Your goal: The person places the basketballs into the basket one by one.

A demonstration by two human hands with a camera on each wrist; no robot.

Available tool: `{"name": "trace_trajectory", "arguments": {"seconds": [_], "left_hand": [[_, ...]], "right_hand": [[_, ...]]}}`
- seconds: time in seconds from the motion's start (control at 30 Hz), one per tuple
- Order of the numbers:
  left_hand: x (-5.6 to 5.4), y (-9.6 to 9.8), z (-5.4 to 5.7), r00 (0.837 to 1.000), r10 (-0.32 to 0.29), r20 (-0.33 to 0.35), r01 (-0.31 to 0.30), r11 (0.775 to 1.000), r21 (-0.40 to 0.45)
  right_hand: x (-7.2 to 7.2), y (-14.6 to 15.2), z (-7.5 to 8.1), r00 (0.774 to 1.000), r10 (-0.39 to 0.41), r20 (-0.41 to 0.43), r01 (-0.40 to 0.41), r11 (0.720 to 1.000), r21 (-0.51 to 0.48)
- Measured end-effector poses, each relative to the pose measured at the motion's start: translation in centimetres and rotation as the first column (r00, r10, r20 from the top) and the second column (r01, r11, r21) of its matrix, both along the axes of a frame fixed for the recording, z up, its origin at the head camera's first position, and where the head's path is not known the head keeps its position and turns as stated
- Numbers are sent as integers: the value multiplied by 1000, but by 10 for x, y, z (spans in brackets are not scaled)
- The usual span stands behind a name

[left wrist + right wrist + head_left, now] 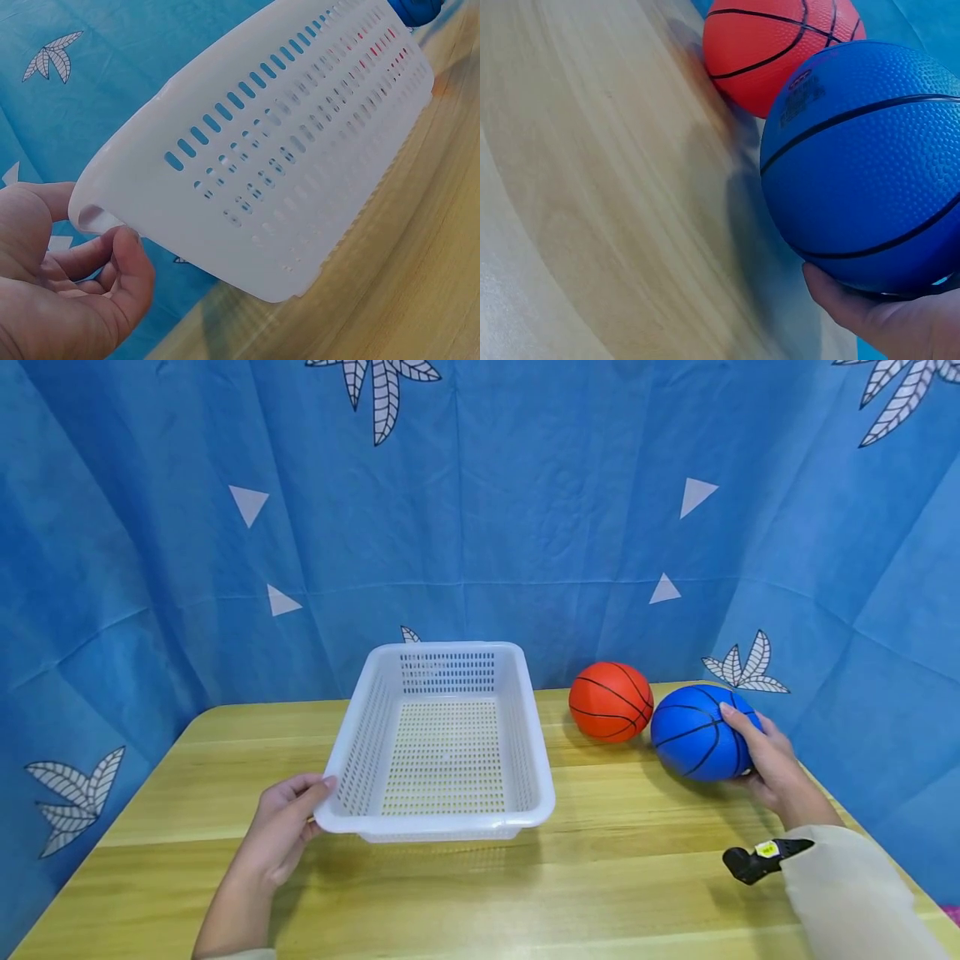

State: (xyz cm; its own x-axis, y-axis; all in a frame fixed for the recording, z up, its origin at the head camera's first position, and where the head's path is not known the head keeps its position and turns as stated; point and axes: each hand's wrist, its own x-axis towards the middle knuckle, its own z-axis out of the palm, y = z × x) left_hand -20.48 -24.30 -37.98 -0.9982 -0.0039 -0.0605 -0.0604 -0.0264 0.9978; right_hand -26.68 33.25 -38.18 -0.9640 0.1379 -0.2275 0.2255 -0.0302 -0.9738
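Note:
My left hand [283, 825] pinches the near-left corner of a white perforated plastic basket [442, 823], thumb on top of the rim. Nothing lies inside the basket. In the left wrist view the fingers [133, 274] curl under the rim corner. On the right, my right hand [772, 764] grips a blue basketball [697, 739] with black lines from its right side. The right wrist view shows fingers bent beneath the blue ball [855, 180]. A red basketball [609, 703] sits just left of the blue one, at the table's back edge.
The wooden table [637, 877] reaches back to a blue curtain [525, 527] printed with leaves and white triangles, which also hangs at both sides. A black strap or mount [757, 862] juts from the right sleeve [855, 885].

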Motion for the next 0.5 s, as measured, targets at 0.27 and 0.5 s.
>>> {"name": "trace_trajectory", "arguments": {"seconds": [0.27, 0.5], "left_hand": [[0, -2, -2, 1000, 2, 6, -2, 1000, -3], [1, -3, -2, 1000, 4, 3, -4, 1000, -3]], "right_hand": [[-1, 5, 6, 996, -11, -91, -3, 988, -152], [-2, 2, 15, 977, 24, -212, -81, 961, -264]]}}
